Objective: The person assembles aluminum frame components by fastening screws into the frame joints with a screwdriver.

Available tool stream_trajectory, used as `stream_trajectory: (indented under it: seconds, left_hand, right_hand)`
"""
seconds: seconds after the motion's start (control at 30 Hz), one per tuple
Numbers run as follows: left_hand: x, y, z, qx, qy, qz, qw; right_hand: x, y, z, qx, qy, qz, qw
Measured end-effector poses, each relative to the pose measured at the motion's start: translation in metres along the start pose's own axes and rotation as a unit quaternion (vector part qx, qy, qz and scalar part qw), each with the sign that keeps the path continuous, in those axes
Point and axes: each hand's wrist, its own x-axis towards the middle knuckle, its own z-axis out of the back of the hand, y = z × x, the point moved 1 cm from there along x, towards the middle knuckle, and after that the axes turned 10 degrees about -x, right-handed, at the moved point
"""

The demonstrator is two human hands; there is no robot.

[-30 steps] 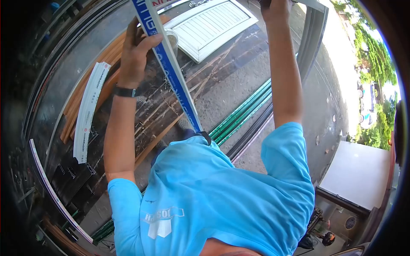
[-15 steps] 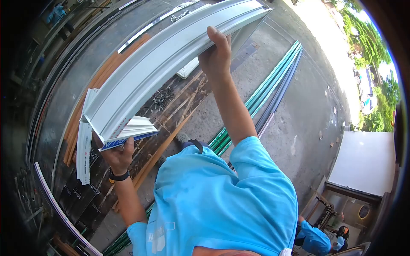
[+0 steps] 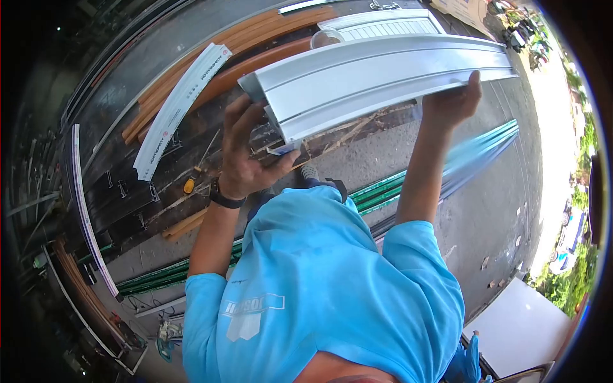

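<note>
- Reaching forward from the blue sleeve, the left arm bends so that the left hand [image 3: 246, 153] sits beyond the chest, fingers spread upward and thumb angled toward the right.
- The right arm extends farther out to the right, the right hand [image 3: 452, 107] bent inward at the wrist beneath the frame [image 3: 389, 73].
- Held up in front of the body, the frame has its long axis running left to right across the view, curved by the lens, its broad pale face toward the camera and its profiled end pointing left.
- That end lies between the left fingers and thumb, which grip around its corner; the thumb is at the lower edge.
- The right fingers support the near edge toward the far right end, thumb raised beside it; their tips are hidden.
- Left of the frame lies a white strip [image 3: 182, 112]; just beyond its upper edge are a tub [image 3: 326, 38] and a slatted panel [image 3: 389, 25].
</note>
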Motion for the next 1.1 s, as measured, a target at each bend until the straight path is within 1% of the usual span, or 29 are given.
stream_trajectory:
  seconds: [0.03, 0.13, 0.17, 0.2, 0.27, 0.33, 0.37, 0.4, 0.43, 0.47, 0.5, 0.53, 0.57, 0.6, 0.63, 0.67, 0.7, 0.77, 0.83, 0.9, 0.97, 1.0, 1.1]
  left_hand:
    - [-0.012, 0.005, -0.006, -0.063, -0.034, 0.017, 0.997]
    - [-0.02, 0.001, -0.015, -0.152, -0.053, 0.051, 0.986]
    - [-0.022, 0.007, -0.017, -0.152, -0.045, 0.038, 0.987]
    - [-0.024, 0.009, -0.017, -0.146, -0.043, 0.032, 0.988]
    - [-0.027, 0.012, -0.015, -0.14, -0.036, 0.02, 0.989]
    - [-0.029, 0.013, -0.008, -0.131, -0.02, 0.025, 0.991]
    - [-0.027, 0.01, 0.001, -0.122, -0.007, 0.037, 0.992]
    - [-0.029, 0.01, 0.01, -0.113, 0.008, 0.049, 0.992]
    - [-0.037, 0.014, 0.021, -0.106, -0.008, 0.069, 0.992]
    - [-0.044, 0.02, 0.036, -0.084, -0.022, 0.099, 0.991]
    - [-0.053, 0.026, 0.055, -0.063, -0.035, 0.127, 0.989]
    - [-0.062, 0.032, 0.075, -0.044, -0.048, 0.155, 0.986]
    - [-0.08, 0.042, 0.092, -0.006, -0.059, 0.238, 0.969]
    - [-0.105, 0.056, 0.108, 0.03, -0.066, 0.319, 0.945]
    - [-0.135, 0.074, 0.124, 0.095, -0.05, 0.343, 0.933]
    - [-0.167, 0.091, 0.137, 0.158, -0.031, 0.364, 0.917]
    - [-0.197, 0.103, 0.149, 0.187, -0.005, 0.375, 0.908]
    - [-0.242, 0.125, 0.164, 0.244, 0.042, 0.394, 0.885]
    - [-0.259, 0.128, 0.162, 0.24, 0.075, 0.43, 0.867]
    - [-0.273, 0.135, 0.16, 0.235, 0.098, 0.448, 0.857]
    - [-0.285, 0.142, 0.156, 0.226, 0.112, 0.454, 0.855]
    - [-0.29, 0.146, 0.155, 0.218, 0.105, 0.45, 0.86]
    - [-0.303, 0.154, 0.157, 0.2, 0.091, 0.434, 0.874]
  right_hand:
    - [-0.002, -0.001, 0.003, -0.037, -0.017, 0.016, 0.999]
    - [-0.007, -0.003, 0.013, -0.016, -0.066, 0.019, 0.998]
    - [-0.011, -0.002, 0.016, 0.037, -0.034, -0.002, 0.999]
    - [-0.017, 0.001, 0.011, 0.039, -0.042, -0.024, 0.998]
    - [-0.019, 0.0, 0.034, 0.079, 0.033, -0.066, 0.994]
    - [-0.033, -0.005, 0.046, 0.055, -0.012, -0.097, 0.994]
    - [-0.051, -0.013, 0.038, -0.034, -0.057, -0.105, 0.992]
    - [-0.075, -0.027, 0.046, -0.118, -0.068, -0.132, 0.982]
    - [-0.099, -0.042, 0.053, -0.199, -0.075, -0.162, 0.964]
    - [-0.128, -0.057, 0.08, -0.28, -0.057, -0.25, 0.925]
    - [-0.161, -0.068, 0.098, -0.344, -0.032, -0.374, 0.861]
    - [-0.196, -0.067, 0.083, -0.419, 0.026, -0.452, 0.787]
    - [-0.225, -0.069, 0.075, -0.461, 0.117, -0.497, 0.726]
    - [-0.25, -0.077, 0.069, -0.475, 0.192, -0.51, 0.691]
    - [-0.269, -0.086, 0.058, -0.454, 0.276, -0.5, 0.684]
    - [-0.283, -0.095, 0.034, -0.422, 0.311, -0.502, 0.688]
    - [-0.292, -0.109, 0.016, -0.47, 0.364, -0.485, 0.642]
    - [-0.304, -0.145, -0.021, -0.511, 0.468, -0.324, 0.644]
    - [-0.31, -0.193, -0.038, -0.534, 0.466, -0.261, 0.655]
    - [-0.314, -0.245, -0.03, -0.605, 0.401, -0.131, 0.675]
    - [-0.307, -0.275, -0.021, -0.654, 0.375, -0.075, 0.653]
    - [-0.303, -0.283, -0.019, -0.676, 0.364, -0.046, 0.64]
    - [-0.298, -0.295, -0.014, -0.696, 0.39, -0.068, 0.599]
